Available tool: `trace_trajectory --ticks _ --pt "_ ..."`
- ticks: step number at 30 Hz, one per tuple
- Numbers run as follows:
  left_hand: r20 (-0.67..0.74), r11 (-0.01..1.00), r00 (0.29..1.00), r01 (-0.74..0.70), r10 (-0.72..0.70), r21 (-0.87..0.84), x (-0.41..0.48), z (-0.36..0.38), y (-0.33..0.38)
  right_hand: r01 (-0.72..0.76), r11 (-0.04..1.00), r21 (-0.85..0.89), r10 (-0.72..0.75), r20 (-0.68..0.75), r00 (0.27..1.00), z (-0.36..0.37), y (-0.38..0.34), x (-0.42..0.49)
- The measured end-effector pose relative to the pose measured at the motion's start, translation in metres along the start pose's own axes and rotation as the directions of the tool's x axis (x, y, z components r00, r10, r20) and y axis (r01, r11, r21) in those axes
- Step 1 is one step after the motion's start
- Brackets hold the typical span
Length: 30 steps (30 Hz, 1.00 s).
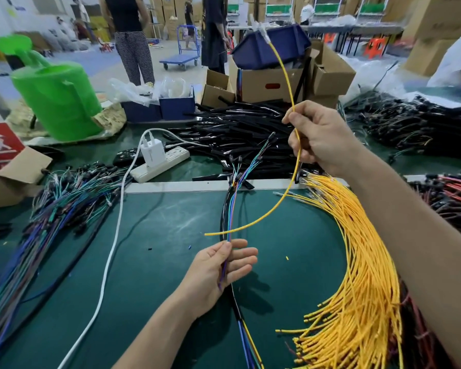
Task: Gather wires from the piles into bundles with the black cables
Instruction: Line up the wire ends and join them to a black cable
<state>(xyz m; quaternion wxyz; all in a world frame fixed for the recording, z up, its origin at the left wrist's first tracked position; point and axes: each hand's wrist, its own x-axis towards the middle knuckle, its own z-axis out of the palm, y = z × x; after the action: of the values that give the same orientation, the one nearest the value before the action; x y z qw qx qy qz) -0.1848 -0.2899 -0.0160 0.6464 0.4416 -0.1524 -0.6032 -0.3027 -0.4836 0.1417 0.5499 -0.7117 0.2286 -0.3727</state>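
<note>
My left hand (218, 270) holds a bundle (228, 217) of a black cable with blue, purple and green wires, my thumb pinning it against my fingers low over the green mat. My right hand (320, 137) is raised and pinches a single yellow wire (288, 83) that arcs up toward the boxes and curves down, its free end hanging just above the bundle. A big fan of yellow wires (357, 275) lies on the mat under my right forearm. Black cables (240, 134) are heaped behind the mat.
Piles of blue, green and purple wires (51, 214) lie at the left, red wires (450, 193) at the right. A white power strip with charger (157, 158) and its cord (109, 257) cross the mat. Cardboard boxes (272, 81), a green watering can (56, 99) and people stand behind.
</note>
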Motion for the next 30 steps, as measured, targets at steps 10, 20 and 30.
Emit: trace_trajectory --ticks 10,20,30 --pt "0.136 0.994 0.985 0.105 -0.106 0.018 -0.004 -0.007 0.008 -0.088 0.964 -0.252 0.125 0.132 0.983 0.027 0.034 0.001" --pt "0.291 0.963 0.920 0.270 -0.262 0.014 -0.001 -0.024 0.012 -0.147 0.937 -0.318 0.195 0.123 0.973 0.050 0.071 0.008" --pt "0.256 0.963 0.930 0.269 -0.264 0.016 0.000 -0.018 0.010 -0.292 0.956 0.004 0.290 0.109 0.951 0.012 0.082 0.000"
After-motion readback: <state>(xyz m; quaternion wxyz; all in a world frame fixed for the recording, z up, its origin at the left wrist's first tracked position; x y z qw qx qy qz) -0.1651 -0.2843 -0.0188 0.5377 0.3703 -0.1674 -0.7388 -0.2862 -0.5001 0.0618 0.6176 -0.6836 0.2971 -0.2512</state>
